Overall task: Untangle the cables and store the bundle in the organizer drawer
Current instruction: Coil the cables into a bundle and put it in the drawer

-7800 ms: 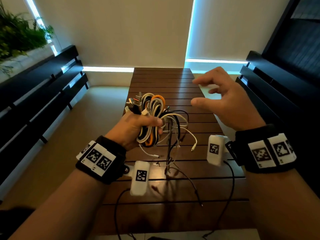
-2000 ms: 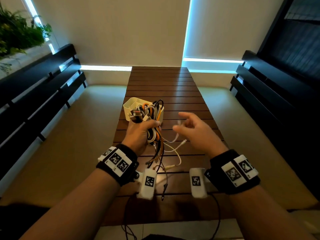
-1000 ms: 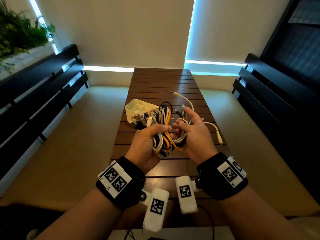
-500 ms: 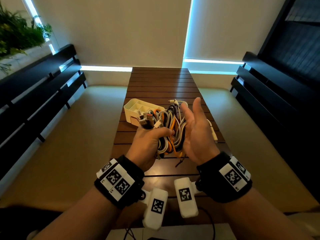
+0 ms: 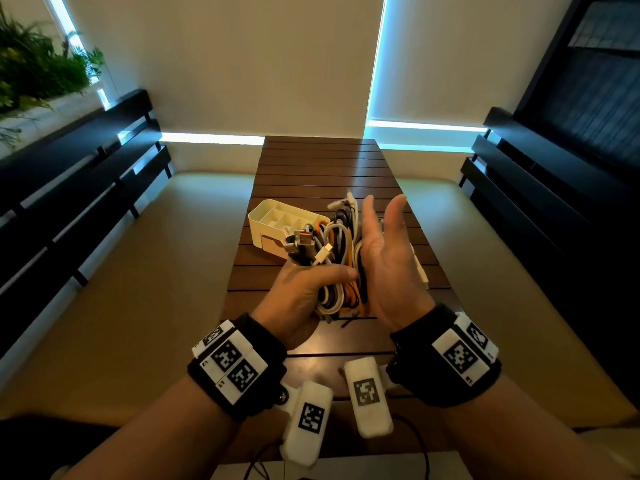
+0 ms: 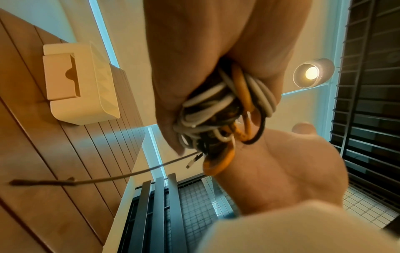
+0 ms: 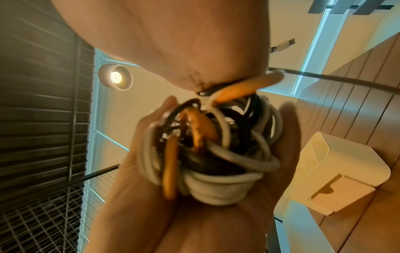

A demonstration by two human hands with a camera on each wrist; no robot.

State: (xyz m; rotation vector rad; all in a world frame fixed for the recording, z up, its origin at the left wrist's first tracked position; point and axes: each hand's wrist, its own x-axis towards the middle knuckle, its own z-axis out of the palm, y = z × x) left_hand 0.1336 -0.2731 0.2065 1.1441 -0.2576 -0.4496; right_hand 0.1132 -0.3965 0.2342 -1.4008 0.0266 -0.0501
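My left hand (image 5: 304,292) grips a bundle of white, orange and black cables (image 5: 337,258) above the wooden table (image 5: 318,168), plugs sticking out at its top. My right hand (image 5: 388,258) lies flat against the bundle's right side, fingers straight and pointing up. In the left wrist view the cable loops (image 6: 225,109) bulge out of my fist and one thin cable end (image 6: 65,181) trails down to the table. The right wrist view shows the bundle (image 7: 212,150) pressed between both palms. The white organizer (image 5: 277,225) stands just behind the hands, its front drawer (image 6: 60,77) closed.
Dark slatted benches (image 5: 69,188) run along both sides of the table, with beige floor between. A plant (image 5: 31,67) sits at the far left. A round lamp (image 7: 115,77) shows in the wrist views. Wrist camera cords (image 5: 415,441) hang near the table's near edge.
My right hand has let go of the loose cable ends and flattened against the bundle's right side. The loose white ends now lie folded in with the bundle. My left hand keeps its grip.
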